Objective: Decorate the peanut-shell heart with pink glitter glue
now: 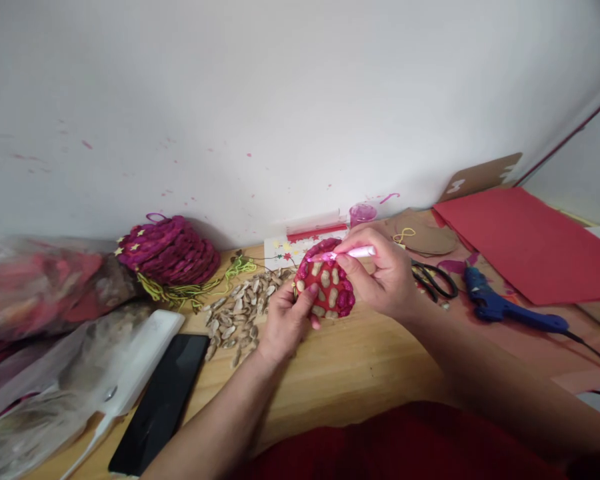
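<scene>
My left hand point(287, 317) grips the lower left edge of a round red disc point(325, 280), its thumb lying on the face. Peanut shells point(333, 297) are fixed on the disc; those along the rim are magenta, while the inner ones are bare tan. Pinched in my right hand point(380, 273) is a white-handled paintbrush point(357, 253), its pink-coated tip at the disc's upper edge. Behind the hands stands a small cup point(363, 213) stained with magenta paint. Loose peanut shells point(240, 307) lie heaped on the wooden table, left of my left hand.
To the left are a stack of magenta peanut-shell discs point(175, 250), plastic bags point(45, 287), a white power strip point(145, 357) and a black phone point(163, 407). Black-handled scissors point(435, 280), a blue glue gun point(510, 310) with its cord and red sheets point(535, 243) lie on the right. A wall rises behind.
</scene>
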